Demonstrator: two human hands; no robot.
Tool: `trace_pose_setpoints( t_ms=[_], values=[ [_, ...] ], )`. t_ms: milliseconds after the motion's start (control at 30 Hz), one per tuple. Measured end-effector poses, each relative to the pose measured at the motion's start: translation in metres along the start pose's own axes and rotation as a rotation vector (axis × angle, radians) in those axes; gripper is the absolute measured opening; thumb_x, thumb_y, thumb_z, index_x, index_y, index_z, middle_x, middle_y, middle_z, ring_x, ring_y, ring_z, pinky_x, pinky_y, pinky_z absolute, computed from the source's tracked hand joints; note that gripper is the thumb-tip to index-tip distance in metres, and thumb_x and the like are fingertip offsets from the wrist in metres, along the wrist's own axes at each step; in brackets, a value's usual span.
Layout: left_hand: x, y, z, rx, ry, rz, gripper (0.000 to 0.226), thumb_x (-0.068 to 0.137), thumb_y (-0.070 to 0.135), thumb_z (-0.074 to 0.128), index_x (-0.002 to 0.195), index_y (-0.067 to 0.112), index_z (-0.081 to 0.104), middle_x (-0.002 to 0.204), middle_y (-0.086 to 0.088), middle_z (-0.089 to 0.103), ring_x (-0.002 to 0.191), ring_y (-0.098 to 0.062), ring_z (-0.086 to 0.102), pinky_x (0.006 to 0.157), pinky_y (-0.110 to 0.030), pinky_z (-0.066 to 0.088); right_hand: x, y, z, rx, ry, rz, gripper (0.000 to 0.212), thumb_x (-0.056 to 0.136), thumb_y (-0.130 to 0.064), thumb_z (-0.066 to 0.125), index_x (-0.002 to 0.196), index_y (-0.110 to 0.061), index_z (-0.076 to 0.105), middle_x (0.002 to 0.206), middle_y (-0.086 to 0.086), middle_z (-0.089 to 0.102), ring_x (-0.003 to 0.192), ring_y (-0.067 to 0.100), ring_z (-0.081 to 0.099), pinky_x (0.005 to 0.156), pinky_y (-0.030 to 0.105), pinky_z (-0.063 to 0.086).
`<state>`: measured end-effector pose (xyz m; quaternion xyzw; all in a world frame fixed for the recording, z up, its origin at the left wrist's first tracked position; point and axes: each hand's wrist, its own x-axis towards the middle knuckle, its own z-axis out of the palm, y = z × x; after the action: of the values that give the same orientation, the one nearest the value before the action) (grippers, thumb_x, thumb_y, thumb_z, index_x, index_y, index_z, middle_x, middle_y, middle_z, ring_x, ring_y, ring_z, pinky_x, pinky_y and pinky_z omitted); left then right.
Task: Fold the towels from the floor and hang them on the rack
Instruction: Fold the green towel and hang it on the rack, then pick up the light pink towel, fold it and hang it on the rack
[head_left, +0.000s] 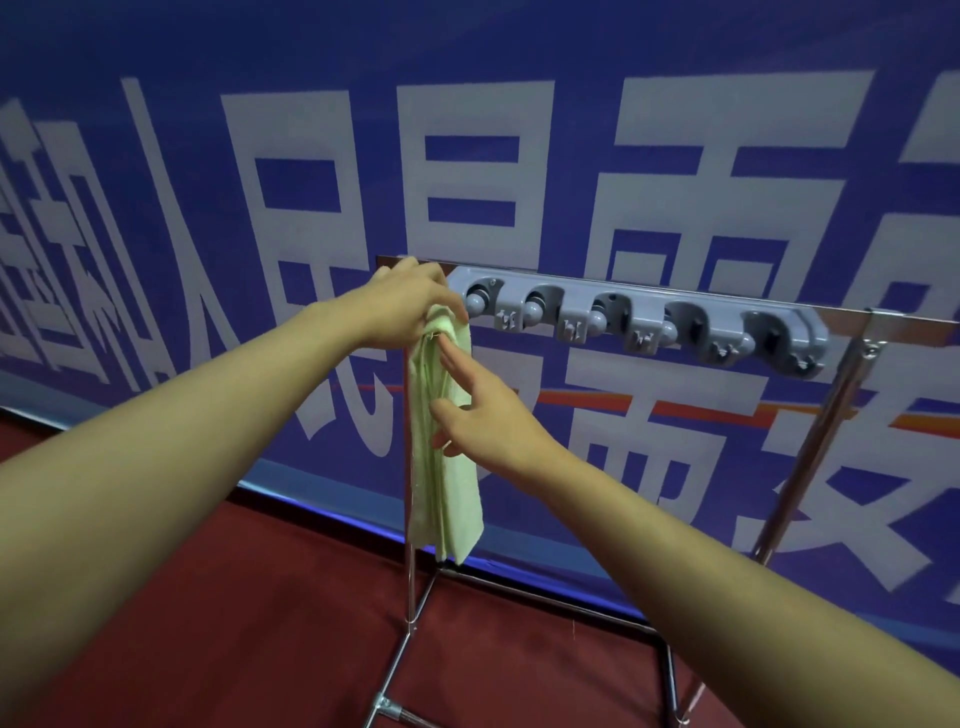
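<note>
A pale green towel (445, 467), folded into a long narrow strip, hangs down at the left end of the chrome rack (831, 415). My left hand (410, 301) grips the towel's top at the rack's left corner, next to the first clip of the grey holder strip (639, 319). My right hand (483, 410) touches the hanging towel from the right with straight fingers. The towel's top end is hidden under my left hand.
The grey holder strip has several roller clips and small hooks along the rack's top bar. Behind stands a blue banner wall (519, 156) with large white characters. Dark red floor (234, 623) lies below, with the rack's base bars (545, 597) crossing it.
</note>
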<state>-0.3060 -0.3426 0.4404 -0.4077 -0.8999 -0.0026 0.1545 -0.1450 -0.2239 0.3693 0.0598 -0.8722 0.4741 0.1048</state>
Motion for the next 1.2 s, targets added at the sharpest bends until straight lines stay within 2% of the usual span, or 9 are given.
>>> trace_pose_setpoints(
  t_ms=[300,500,533,600,667,733,933,1133,1200],
  values=[
    [-0.038,0.045,-0.016,-0.042,-0.013,0.026,0.053,0.098,0.004,0.057,0.136,0.04,0.062,0.143,0.004,0.049,0.123,-0.02,0.04,0.105,-0.045,0.04,-0.054,-0.004,-0.023,-0.073,0.0,-0.02,0.075,0.097,-0.017,0.049,0.159,-0.043,0.017,0.15,0.005,0.053,0.074,0.015,0.075,0.08,0.042,0.063],
    [-0.07,0.126,0.023,-0.181,-0.009,0.192,0.045,0.101,0.007,0.049,0.131,0.038,0.065,0.127,0.007,0.055,0.111,-0.02,0.044,0.1,-0.044,0.043,-0.153,0.06,-0.061,-0.281,-0.007,0.059,0.066,0.101,-0.02,0.053,0.158,-0.038,0.026,0.105,-0.01,0.07,0.06,0.011,0.068,0.062,0.009,0.046],
    [-0.073,0.143,0.037,-0.208,-0.026,0.23,0.045,0.101,0.008,0.048,0.129,0.038,0.065,0.125,0.007,0.055,0.104,-0.017,0.042,0.097,-0.044,0.043,-0.173,0.079,-0.069,-0.322,-0.005,0.097,0.066,0.1,-0.019,0.054,0.159,-0.036,0.027,0.102,-0.005,0.071,0.057,0.012,0.065,0.06,0.007,0.042],
    [-0.075,0.18,0.07,-0.248,-0.068,0.291,0.045,0.101,0.009,0.049,0.128,0.041,0.065,0.122,0.009,0.055,0.096,-0.013,0.036,0.094,-0.045,0.043,-0.211,0.122,-0.087,-0.379,0.021,0.18,0.068,0.098,-0.018,0.055,0.158,-0.035,0.029,0.129,0.012,0.067,0.062,0.015,0.065,0.067,0.011,0.042],
    [-0.074,0.221,0.104,-0.292,-0.113,0.341,0.046,0.099,0.009,0.051,0.128,0.042,0.066,0.122,0.009,0.057,0.098,-0.015,0.041,0.095,-0.046,0.044,-0.249,0.167,-0.104,-0.439,0.046,0.255,0.068,0.098,-0.018,0.056,0.158,-0.034,0.029,0.158,0.002,0.045,0.095,0.023,0.07,0.085,0.017,0.043],
    [-0.07,0.264,0.141,-0.337,-0.171,0.39,0.048,0.097,0.008,0.053,0.128,0.042,0.065,0.123,0.01,0.057,0.105,-0.016,0.046,0.098,-0.046,0.044,-0.286,0.21,-0.122,-0.495,0.064,0.312,0.067,0.097,-0.02,0.057,0.158,-0.033,0.031,0.166,-0.005,0.03,0.124,0.022,0.06,0.101,0.026,0.044],
    [-0.073,0.401,0.274,-0.454,-0.35,0.513,0.046,0.094,0.011,0.054,0.126,0.041,0.067,0.121,0.009,0.059,0.103,-0.018,0.049,0.099,-0.045,0.045,-0.409,0.342,-0.153,-0.59,0.081,0.57,0.06,0.093,-0.04,0.051,0.151,-0.032,0.04,0.154,-0.005,0.049,0.116,0.029,0.065,0.1,0.044,0.051],
    [-0.098,0.499,0.432,-0.493,-0.573,0.499,0.041,0.093,0.022,0.051,0.126,0.041,0.065,0.121,0.011,0.059,0.11,-0.021,0.056,0.099,-0.047,0.049,-0.516,0.478,-0.145,-0.645,-0.005,0.782,0.052,0.101,-0.037,0.053,0.151,-0.025,0.045,0.14,-0.003,0.061,0.126,0.023,0.058,0.102,0.041,0.041],
    [-0.106,0.521,0.48,-0.513,-0.631,0.47,0.04,0.095,0.02,0.053,0.126,0.042,0.065,0.122,0.011,0.059,0.112,-0.02,0.054,0.1,-0.047,0.048,-0.539,0.525,-0.134,-0.607,-0.026,0.834,0.052,0.099,-0.038,0.054,0.149,-0.023,0.046,0.142,0.0,0.058,0.127,0.028,0.057,0.096,0.043,0.049]
  ],
)
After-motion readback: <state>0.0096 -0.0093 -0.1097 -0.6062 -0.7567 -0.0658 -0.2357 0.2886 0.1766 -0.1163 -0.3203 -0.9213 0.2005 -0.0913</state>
